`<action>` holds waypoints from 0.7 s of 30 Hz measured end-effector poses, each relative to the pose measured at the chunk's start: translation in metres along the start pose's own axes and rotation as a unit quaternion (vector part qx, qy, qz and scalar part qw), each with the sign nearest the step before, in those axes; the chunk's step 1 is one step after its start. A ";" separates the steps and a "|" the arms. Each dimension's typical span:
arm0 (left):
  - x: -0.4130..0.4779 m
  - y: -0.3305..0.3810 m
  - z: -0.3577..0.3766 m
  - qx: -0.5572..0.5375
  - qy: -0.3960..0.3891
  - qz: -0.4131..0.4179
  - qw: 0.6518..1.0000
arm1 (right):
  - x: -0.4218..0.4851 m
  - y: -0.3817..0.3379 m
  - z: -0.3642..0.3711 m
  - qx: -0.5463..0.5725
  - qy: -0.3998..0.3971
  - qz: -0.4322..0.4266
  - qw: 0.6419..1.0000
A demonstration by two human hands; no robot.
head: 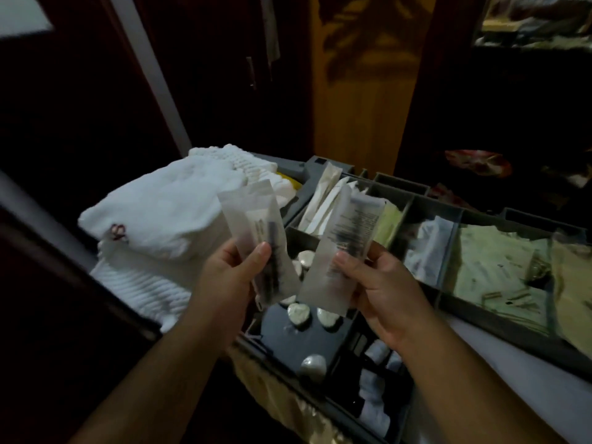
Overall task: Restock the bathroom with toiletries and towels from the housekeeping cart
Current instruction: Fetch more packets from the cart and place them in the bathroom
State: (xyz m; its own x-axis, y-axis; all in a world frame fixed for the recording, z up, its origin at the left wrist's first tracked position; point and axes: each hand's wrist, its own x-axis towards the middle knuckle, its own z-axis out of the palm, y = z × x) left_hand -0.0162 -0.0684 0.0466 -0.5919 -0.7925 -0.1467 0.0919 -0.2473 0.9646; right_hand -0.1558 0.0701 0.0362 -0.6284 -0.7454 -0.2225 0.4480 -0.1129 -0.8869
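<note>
Toiletry sachets, one per hand, above the cart tray [413, 206].
Thumb and fingers of the left hand [224, 283] pinch the left sachet [256, 232]; the right hand [381, 290] pinches the right sachet [346, 245] likewise, near the towels [166, 213]. Slick film in so light a pinch could slip and drop among the soaps [298, 313]. The print on the right sachet is too blurred to read.
</note>
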 end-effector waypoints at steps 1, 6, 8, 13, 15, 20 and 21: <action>-0.007 0.000 -0.011 0.006 0.009 0.014 1.000 | -0.004 0.005 0.008 -0.002 -0.015 0.003 1.000; -0.058 -0.002 -0.078 0.027 0.067 0.053 0.996 | -0.027 0.035 0.062 -0.032 -0.101 0.027 0.994; -0.082 -0.004 -0.104 0.056 0.072 0.050 0.995 | -0.040 0.049 0.084 -0.022 -0.126 0.041 0.991; -0.152 -0.001 -0.159 0.099 0.055 0.065 0.992 | -0.087 0.082 0.127 -0.101 -0.166 0.014 0.981; -0.179 0.005 -0.183 0.116 0.036 0.083 0.989 | -0.107 0.093 0.140 -0.129 -0.184 0.009 0.974; -0.233 0.019 -0.247 0.076 0.029 0.098 0.992 | -0.149 0.120 0.191 -0.128 -0.238 0.037 0.962; -0.244 0.023 -0.260 0.069 0.033 0.101 0.992 | -0.157 0.128 0.203 -0.129 -0.246 0.039 0.960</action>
State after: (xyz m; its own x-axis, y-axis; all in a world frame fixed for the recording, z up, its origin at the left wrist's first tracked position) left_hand 0.3388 -0.0253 0.0477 -0.5177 -0.8545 0.0435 0.0909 -0.0043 0.9959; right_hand 0.1293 0.0388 0.0402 -0.1942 -0.9724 -0.1292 0.2691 0.0739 -0.9603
